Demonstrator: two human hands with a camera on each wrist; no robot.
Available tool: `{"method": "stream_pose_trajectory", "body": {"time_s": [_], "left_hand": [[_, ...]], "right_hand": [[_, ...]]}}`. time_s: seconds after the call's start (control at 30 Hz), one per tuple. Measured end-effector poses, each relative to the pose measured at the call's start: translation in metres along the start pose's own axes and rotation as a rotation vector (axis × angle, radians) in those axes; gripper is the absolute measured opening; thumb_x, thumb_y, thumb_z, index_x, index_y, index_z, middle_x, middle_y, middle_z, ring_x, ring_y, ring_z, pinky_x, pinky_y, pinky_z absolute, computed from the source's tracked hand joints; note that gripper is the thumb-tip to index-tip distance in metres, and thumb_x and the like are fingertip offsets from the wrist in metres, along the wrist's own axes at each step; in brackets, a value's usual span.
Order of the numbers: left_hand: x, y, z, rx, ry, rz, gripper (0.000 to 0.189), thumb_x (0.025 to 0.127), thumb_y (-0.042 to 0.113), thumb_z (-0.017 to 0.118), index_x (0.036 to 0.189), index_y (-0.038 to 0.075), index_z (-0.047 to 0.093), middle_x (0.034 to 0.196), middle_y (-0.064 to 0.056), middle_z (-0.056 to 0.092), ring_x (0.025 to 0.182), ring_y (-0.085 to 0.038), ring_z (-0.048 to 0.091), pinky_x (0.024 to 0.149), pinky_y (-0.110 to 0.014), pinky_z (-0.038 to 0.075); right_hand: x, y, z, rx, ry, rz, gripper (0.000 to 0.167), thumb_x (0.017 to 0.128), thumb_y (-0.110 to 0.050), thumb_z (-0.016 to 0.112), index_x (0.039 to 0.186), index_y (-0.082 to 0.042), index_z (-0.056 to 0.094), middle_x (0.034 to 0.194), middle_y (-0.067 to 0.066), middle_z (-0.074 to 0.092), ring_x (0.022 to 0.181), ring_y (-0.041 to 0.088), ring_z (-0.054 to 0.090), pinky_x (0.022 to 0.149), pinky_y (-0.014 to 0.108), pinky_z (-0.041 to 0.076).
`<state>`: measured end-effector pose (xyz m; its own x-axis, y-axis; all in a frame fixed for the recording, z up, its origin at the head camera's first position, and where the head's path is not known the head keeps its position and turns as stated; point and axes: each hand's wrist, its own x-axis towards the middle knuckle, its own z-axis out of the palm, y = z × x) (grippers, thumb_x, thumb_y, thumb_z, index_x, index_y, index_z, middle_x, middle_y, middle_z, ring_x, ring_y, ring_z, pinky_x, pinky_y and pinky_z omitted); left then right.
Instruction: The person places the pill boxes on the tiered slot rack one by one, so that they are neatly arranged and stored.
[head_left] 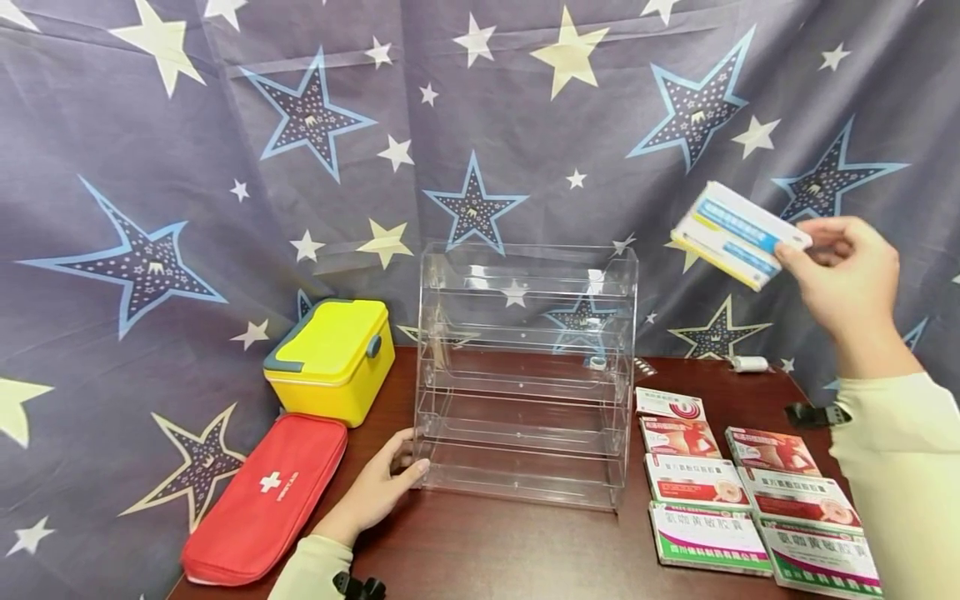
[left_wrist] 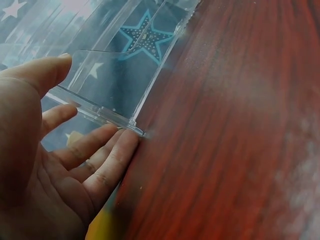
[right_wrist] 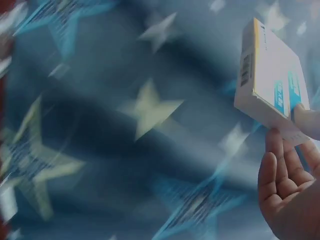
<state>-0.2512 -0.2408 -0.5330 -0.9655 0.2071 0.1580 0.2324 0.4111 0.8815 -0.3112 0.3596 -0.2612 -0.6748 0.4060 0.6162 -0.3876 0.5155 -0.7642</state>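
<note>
My right hand (head_left: 851, 267) is raised at the right and pinches a white medicine box (head_left: 742, 237) with blue and yellow bands between thumb and fingers. In the right wrist view, that box (right_wrist: 275, 70) shows a barcode on its end. A clear tiered display rack (head_left: 521, 437) stands mid-table, with no boxes on its tiers. My left hand (head_left: 382, 492) holds its lower left side, thumb in front and fingers round the edge. The left wrist view shows those fingertips (left_wrist: 127, 140) against the rack's edge. Several medicine boxes (head_left: 708, 533) lie in two columns to the rack's right.
A yellow lidded box (head_left: 337, 367) and a red first-aid pouch (head_left: 262, 500) sit on the left. At the back right lie a small white bottle (head_left: 750, 364) and a blister pack (head_left: 643, 367). A starry curtain (head_left: 480, 125) hangs behind the dark red table (head_left: 510, 550).
</note>
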Motion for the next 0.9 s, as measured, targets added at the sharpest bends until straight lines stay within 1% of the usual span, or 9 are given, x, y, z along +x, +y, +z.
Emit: {"method": "stream_pose_trajectory", "body": {"time_s": [0.07,0.13,0.23,0.33,0.43,0.5,0.6,0.7,0.9], "left_hand": [[0.000,0.000,0.000,0.002,0.000,-0.011,0.052,0.100,0.028,0.074,0.147,0.021,0.052,0.126,-0.010,0.066,0.110,-0.025,0.063,0.084,-0.033,0.053],[-0.001,0.001,0.000,0.002,0.000,-0.018,0.052,0.100,0.028,0.074,0.146,0.021,0.052,0.125,-0.010,0.066,0.109,-0.024,0.063,0.083,-0.032,0.053],[-0.001,0.001,0.001,0.005,-0.001,-0.011,0.051,0.101,0.028,0.073,0.147,0.019,0.052,0.126,-0.011,0.066,0.109,-0.024,0.064,0.081,-0.032,0.054],[-0.001,0.002,0.001,0.006,0.001,0.004,0.051,0.102,0.028,0.072,0.147,0.017,0.052,0.126,-0.012,0.066,0.108,-0.025,0.065,0.081,-0.032,0.054],[0.000,0.002,0.002,0.005,-0.003,0.009,0.050,0.102,0.027,0.072,0.147,0.018,0.052,0.127,-0.012,0.066,0.108,-0.025,0.065,0.082,-0.031,0.055],[0.000,0.002,0.002,0.000,-0.008,0.006,0.050,0.102,0.028,0.072,0.147,0.019,0.052,0.127,-0.011,0.066,0.108,-0.025,0.065,0.082,-0.031,0.055],[0.000,0.002,0.003,-0.018,-0.011,0.006,0.051,0.102,0.026,0.072,0.147,0.018,0.052,0.127,-0.012,0.065,0.109,-0.026,0.065,0.082,-0.031,0.055],[-0.001,0.002,0.002,-0.019,-0.006,0.003,0.050,0.101,0.026,0.073,0.147,0.017,0.052,0.127,-0.012,0.066,0.109,-0.026,0.065,0.082,-0.031,0.054],[-0.001,0.001,0.000,-0.010,-0.006,-0.002,0.050,0.102,0.029,0.072,0.146,0.021,0.052,0.126,-0.010,0.066,0.108,-0.023,0.065,0.082,-0.031,0.054]], "right_hand": [[0.002,-0.029,0.016,0.075,-0.023,-0.061,0.027,0.086,-0.004,0.083,0.111,-0.013,0.077,0.088,-0.021,0.070,0.074,-0.005,0.066,0.066,0.007,0.049],[0.001,-0.053,0.033,0.107,-0.074,-0.109,0.028,0.086,-0.005,0.084,0.112,-0.011,0.076,0.089,-0.019,0.071,0.073,-0.003,0.068,0.063,0.009,0.050],[-0.002,-0.082,0.062,0.083,-0.161,-0.169,0.025,0.089,-0.011,0.084,0.112,-0.011,0.075,0.091,-0.019,0.072,0.072,-0.002,0.068,0.056,0.012,0.050],[-0.007,-0.100,0.095,0.018,-0.234,-0.208,0.025,0.091,-0.018,0.083,0.113,-0.009,0.074,0.094,-0.008,0.076,0.072,-0.001,0.068,0.054,0.016,0.050],[-0.013,-0.107,0.127,-0.061,-0.284,-0.243,0.027,0.093,-0.023,0.080,0.114,-0.008,0.073,0.100,0.005,0.078,0.073,0.002,0.068,0.055,0.019,0.049],[-0.017,-0.108,0.147,-0.110,-0.311,-0.257,0.026,0.095,-0.026,0.079,0.115,-0.010,0.072,0.104,0.008,0.078,0.077,0.006,0.070,0.060,0.022,0.049],[-0.022,-0.107,0.174,-0.150,-0.336,-0.277,0.024,0.095,-0.028,0.078,0.113,-0.014,0.072,0.104,0.004,0.077,0.081,0.013,0.071,0.064,0.028,0.049],[-0.031,-0.110,0.195,-0.147,-0.368,-0.269,0.022,0.095,-0.027,0.079,0.113,-0.017,0.072,0.105,0.001,0.076,0.083,0.016,0.070,0.065,0.033,0.050],[-0.048,-0.121,0.224,-0.118,-0.376,-0.218,0.020,0.095,-0.026,0.080,0.113,-0.021,0.073,0.112,0.001,0.075,0.085,0.014,0.070,0.065,0.036,0.052]]}}
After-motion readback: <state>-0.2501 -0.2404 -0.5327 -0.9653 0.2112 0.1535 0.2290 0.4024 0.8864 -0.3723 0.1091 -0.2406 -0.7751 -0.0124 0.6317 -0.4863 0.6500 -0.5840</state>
